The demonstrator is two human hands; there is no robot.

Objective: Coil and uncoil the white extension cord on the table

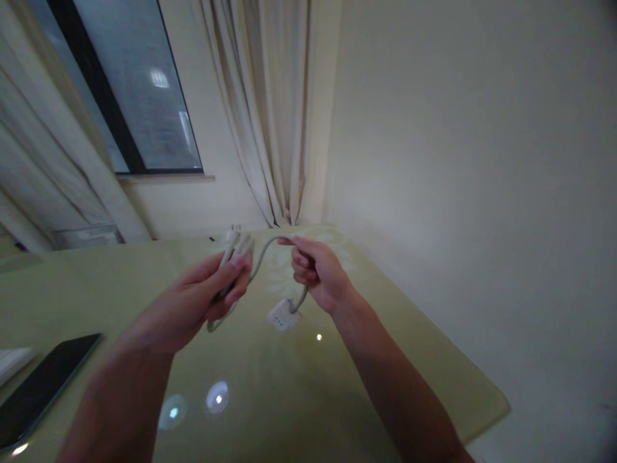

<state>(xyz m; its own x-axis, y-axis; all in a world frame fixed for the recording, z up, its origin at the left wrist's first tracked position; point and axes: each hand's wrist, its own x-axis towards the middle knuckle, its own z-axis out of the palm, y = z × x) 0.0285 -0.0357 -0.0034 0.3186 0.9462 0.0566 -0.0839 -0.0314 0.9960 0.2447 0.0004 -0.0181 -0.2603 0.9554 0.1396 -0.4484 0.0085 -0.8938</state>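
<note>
Gathered loops of a white extension cord (261, 257) are gripped in my left hand (219, 286), above the table. My right hand (321, 270) is closed around a single stretch of the same cord, a short way to the right. A curved length of cord runs between the two hands. Below my right hand hangs the cord's white socket end (283, 315), with small dark slots on its face. At the top of the bundle, pale prongs of what looks like a plug (235, 228) show. My left fingers hide part of the loops.
The glossy pale green table (270, 411) has a rounded corner at the right, beside a plain wall (472, 161). A dark phone-like slab (45, 389) lies at the left next to a white object (14, 361). Curtains (270, 96) and a window (144, 77) stand behind.
</note>
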